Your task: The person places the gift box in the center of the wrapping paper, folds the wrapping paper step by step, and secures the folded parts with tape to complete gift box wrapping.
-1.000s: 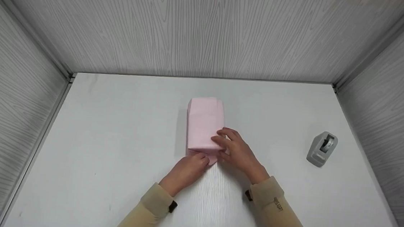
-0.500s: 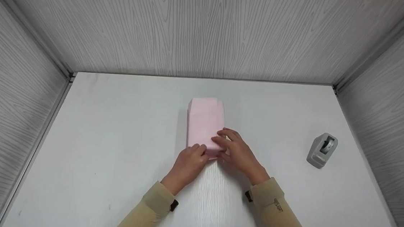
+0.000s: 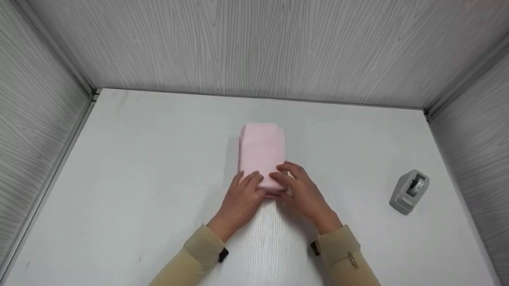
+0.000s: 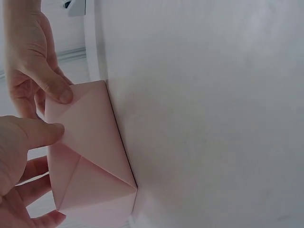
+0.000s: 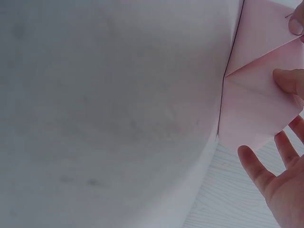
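A box wrapped in pale pink paper [image 3: 261,148] lies lengthwise on the white table. At its near end, a folded paper flap [image 4: 92,121] lies up against the end face, with diagonal creases beside it. My left hand [image 3: 243,201] grips the near left part, fingers on top and thumb on the flap. From the right, my right hand [image 3: 304,197] holds the near corner. Its thumb [image 5: 287,81] presses the end face while some fingertips rest on the top. In the right wrist view, one right finger stands off the paper.
A grey tape dispenser [image 3: 408,191] stands on the table [image 3: 143,166] to the right, away from both hands. Grey wood-grain panels [image 3: 262,39] rise behind the table and along its left and right sides.
The near-end flap, which stuck out toward me, is folded up against the box. My left hand has moved up from the flap, its fingers now spread on top. The right hand holds its place.
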A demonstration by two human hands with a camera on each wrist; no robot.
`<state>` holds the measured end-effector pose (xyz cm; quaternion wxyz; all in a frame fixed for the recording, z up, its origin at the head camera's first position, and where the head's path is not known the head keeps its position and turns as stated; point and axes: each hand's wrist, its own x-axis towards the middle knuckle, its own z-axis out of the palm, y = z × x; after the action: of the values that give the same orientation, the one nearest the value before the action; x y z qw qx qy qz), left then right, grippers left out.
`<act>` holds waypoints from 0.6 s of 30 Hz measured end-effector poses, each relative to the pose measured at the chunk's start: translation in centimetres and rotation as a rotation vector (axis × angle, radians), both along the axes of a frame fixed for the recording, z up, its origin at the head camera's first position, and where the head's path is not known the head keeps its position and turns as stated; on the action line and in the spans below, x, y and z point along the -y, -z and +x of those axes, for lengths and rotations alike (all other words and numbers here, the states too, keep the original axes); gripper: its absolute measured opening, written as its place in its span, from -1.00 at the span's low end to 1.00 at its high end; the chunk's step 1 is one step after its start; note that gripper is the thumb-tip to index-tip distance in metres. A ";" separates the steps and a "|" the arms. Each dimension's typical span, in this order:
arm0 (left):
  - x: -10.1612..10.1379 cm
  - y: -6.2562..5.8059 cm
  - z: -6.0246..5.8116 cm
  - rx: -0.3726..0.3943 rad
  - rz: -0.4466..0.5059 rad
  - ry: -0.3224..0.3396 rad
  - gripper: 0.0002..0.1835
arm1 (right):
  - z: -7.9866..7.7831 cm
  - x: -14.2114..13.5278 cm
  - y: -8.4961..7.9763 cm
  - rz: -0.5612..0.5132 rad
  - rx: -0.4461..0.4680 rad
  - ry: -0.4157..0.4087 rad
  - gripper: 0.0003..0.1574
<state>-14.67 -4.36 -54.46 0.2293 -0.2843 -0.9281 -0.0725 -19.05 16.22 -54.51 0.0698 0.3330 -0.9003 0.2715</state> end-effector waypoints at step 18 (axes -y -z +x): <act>-0.4 -0.7 -0.4 0.072 -0.019 -0.030 -0.87 | 0.1 0.0 0.1 -0.004 0.017 0.000 -0.40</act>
<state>-15.04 -3.96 -53.75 0.1942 -0.2696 -0.9406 -0.0703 -19.00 16.19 -54.59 0.0630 0.3306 -0.9002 0.2762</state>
